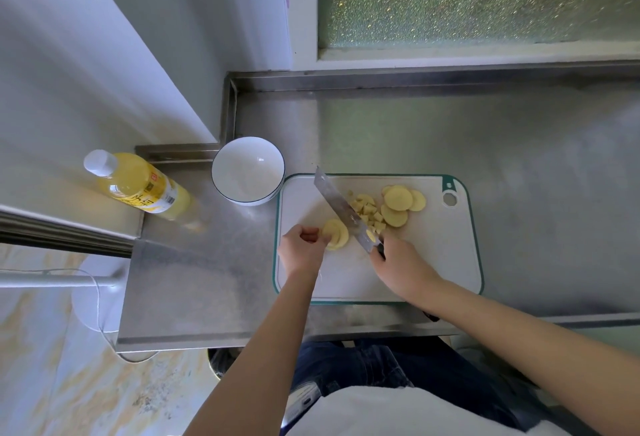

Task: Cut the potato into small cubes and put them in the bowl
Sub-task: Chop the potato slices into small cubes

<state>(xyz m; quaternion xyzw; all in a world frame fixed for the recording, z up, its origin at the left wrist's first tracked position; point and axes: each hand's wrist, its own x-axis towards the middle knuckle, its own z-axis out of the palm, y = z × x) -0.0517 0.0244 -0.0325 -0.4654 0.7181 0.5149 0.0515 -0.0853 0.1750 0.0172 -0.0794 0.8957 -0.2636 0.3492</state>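
Potato slices (pixel 336 234) stacked mid-frame on white cutting board (pixel 433 262), pinched by left hand (pixel 300 249); four round slices (pixel 401 205), small cube pile (pixel 369 215) right. Right hand (pixel 398 264) grips knife (pixel 343 210). One empty white bowl (pixel 248 170) upper left.

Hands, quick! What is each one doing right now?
Left hand: fingers curled onto a stack of potato slices on the cutting board.
Right hand: closed around the knife handle.
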